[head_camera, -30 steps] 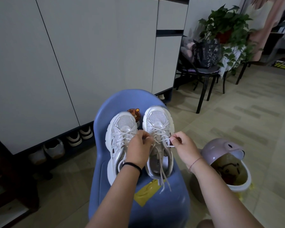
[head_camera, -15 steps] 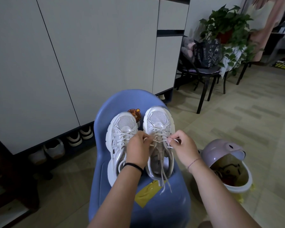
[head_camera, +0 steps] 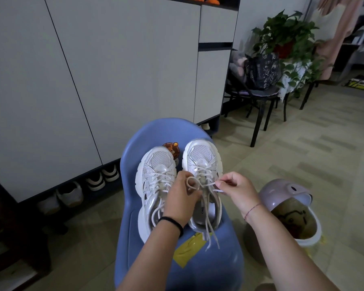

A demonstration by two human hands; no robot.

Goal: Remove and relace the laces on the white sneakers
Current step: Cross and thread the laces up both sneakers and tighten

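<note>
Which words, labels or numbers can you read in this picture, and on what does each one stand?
"Good Li…" (uncertain): rim of the round bear sticker on the blue chair; the rest is too small.
Insole print inside one sneaker: dark letters, too blurred to read.
Black bag: pale markings, unreadable.
Yellow tape on the chair: no text visible.

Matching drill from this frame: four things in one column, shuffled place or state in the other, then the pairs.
Things
1. sneaker on the view's right
2. yellow tape
3. pink bin
4. potted plant

Place or state
A. on the floor, right of the blue chair
B. its lace held by left hand and right hand
C. stuck on the chair seat, near side
D. far back, near the black chair

Pairs: 1-B, 2-C, 3-A, 4-D
</note>
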